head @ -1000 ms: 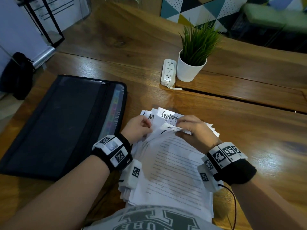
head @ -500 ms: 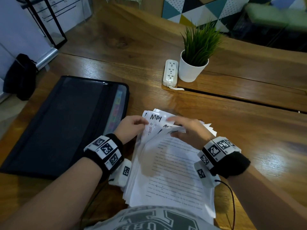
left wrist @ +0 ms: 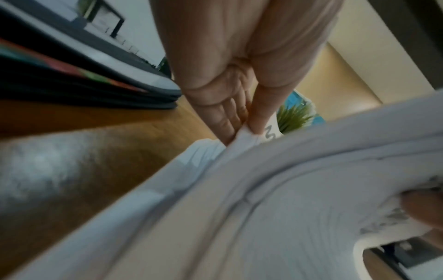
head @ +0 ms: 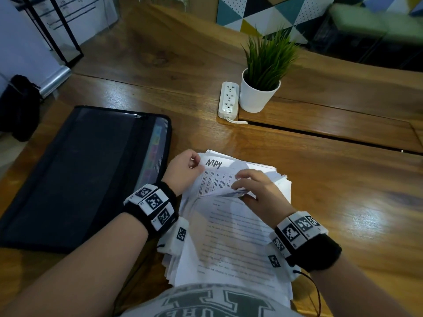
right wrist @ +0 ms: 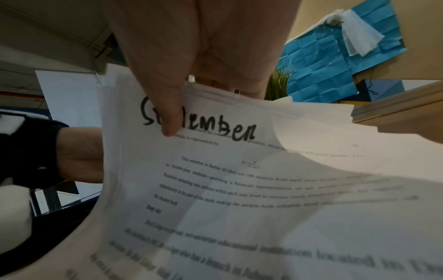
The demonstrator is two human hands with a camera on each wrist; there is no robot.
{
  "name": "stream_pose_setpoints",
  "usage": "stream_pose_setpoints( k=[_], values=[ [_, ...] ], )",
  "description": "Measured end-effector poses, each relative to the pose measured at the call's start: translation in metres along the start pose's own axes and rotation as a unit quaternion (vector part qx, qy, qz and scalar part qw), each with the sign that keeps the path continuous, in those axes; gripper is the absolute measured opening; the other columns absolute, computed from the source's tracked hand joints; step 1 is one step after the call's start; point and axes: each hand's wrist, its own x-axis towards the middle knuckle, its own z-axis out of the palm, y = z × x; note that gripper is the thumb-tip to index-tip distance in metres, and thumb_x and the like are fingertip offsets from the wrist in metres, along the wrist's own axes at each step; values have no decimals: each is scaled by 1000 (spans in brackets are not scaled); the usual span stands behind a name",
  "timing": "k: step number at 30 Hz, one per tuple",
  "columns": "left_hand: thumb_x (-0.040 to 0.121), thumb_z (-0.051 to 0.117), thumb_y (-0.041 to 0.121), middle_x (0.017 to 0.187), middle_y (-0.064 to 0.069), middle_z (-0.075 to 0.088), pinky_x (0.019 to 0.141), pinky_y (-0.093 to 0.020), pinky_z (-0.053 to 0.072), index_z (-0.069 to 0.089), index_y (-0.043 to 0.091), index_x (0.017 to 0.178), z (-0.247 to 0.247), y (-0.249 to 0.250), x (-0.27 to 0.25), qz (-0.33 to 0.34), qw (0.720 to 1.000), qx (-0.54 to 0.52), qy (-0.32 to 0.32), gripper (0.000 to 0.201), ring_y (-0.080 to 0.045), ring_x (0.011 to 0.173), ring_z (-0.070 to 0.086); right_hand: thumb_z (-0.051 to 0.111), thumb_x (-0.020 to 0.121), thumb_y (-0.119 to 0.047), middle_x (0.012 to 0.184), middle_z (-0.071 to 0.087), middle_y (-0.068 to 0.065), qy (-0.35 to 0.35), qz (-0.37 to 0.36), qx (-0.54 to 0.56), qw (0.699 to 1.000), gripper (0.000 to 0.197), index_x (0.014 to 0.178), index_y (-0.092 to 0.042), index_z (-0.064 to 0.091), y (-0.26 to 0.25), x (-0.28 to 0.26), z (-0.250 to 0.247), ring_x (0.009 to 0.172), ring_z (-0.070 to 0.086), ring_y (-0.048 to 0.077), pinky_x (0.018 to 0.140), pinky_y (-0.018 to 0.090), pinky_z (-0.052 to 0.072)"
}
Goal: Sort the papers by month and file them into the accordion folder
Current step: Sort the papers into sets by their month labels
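A thick stack of white papers (head: 231,243) lies on the wooden table in front of me. My right hand (head: 256,193) grips the far ends of several top sheets and bends them back toward me; its wrist view shows the thumb on a sheet marked "September" (right wrist: 215,130). That uncovers a sheet headed "MAY" (head: 214,163) with a printed grid. My left hand (head: 185,170) pinches the far left corner of the lower sheets (left wrist: 246,136) between thumb and fingers. The black accordion folder (head: 75,170) lies flat to the left, its coloured tabs (head: 153,156) showing along its right side.
A white pot with a green plant (head: 261,88) and a white power strip (head: 229,99) stand at the back, beside a slot in the table. Bare wood (head: 343,202) stretches to the right. A black bag (head: 18,106) sits on the floor at far left.
The right hand has peeled the September sheet and others back toward me, exposing the MAY sheet. The left hand has shifted to the far left corner of the stack.
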Motion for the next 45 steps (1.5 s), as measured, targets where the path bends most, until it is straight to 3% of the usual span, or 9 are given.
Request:
stream_pose_setpoints(
  k=[7, 12, 16, 18, 21, 26, 33, 39, 45],
  values=[
    [75, 73, -4, 91, -13, 72, 73, -30, 58, 56, 10, 105, -6, 7, -10, -20, 991, -123, -50, 38, -20, 83, 70, 71, 75, 1, 134, 50, 13, 14, -20, -20, 1000, 22, 91, -13, 70, 2, 9, 1, 125, 43, 27, 101, 32, 31],
    [73, 77, 2, 96, -11, 71, 77, -30, 57, 64, 8, 102, -4, 2, -7, -22, 993, -112, -39, 32, -20, 89, 68, 70, 71, -2, 100, 69, 5, 34, -57, -29, 997, 21, 89, -13, 72, -3, 7, -1, 95, 63, 26, 86, 35, 46],
    [83, 67, 1, 92, -4, 70, 70, -21, 54, 68, 6, 95, -5, -7, -6, -36, 991, -122, -40, 13, -15, 85, 64, 74, 67, 3, 88, 72, -3, 13, -34, -41, 998, 27, 86, -16, 73, 2, 0, -2, 87, 67, 15, 102, 42, 34],
    [86, 59, -4, 91, -1, 68, 73, -23, 52, 66, 10, 95, -7, -11, -5, -53, 991, -115, -50, 18, -14, 85, 63, 73, 67, 6, 86, 72, -1, 2, -44, -39, 998, 28, 87, -15, 74, 0, -3, -3, 82, 68, 18, 94, 40, 45],
    [84, 59, -9, 91, -2, 69, 77, -28, 52, 65, 13, 94, -9, -14, -4, -64, 990, -108, -62, 25, -15, 85, 65, 69, 76, 1, 93, 71, 3, -4, -9, -23, 1000, 36, 108, -14, 66, -10, -1, -8, 85, 66, 21, 77, 25, 49],
    [74, 74, -2, 99, -9, 73, 82, -35, 56, 66, 8, 106, -10, -9, -6, -60, 988, -126, -70, 34, -20, 91, 70, 65, 82, -4, 96, 64, 2, -54, 71, -19, 996, 74, 144, -16, 26, -13, 6, -10, 89, 59, 17, 83, 24, 46],
    [73, 77, 4, 98, -5, 73, 81, -32, 56, 68, 12, 102, -7, -7, -10, -59, 988, -123, -77, 32, -17, 90, 70, 64, 80, -1, 96, 64, 3, -38, 51, -30, 998, 35, 112, -14, 58, -10, 9, -8, 87, 53, 18, 80, 33, 48],
    [83, 62, -6, 92, -5, 73, 70, -26, 57, 66, 7, 101, -13, -14, -7, -79, 985, -138, -65, 23, -16, 85, 70, 72, 66, 4, 86, 52, 6, 28, -9, -59, 998, 24, 83, -9, 65, 2, 2, -4, 82, 47, 20, 67, 19, 35],
    [72, 75, -3, 93, -9, 74, 76, -32, 57, 68, 8, 100, -13, -8, -12, -66, 983, -156, -74, 31, -20, 85, 71, 70, 73, 2, 90, 63, 6, 45, 9, -40, 998, 44, 114, -8, 59, -2, 4, -1, 84, 56, 24, 77, 38, 48]
  ],
)
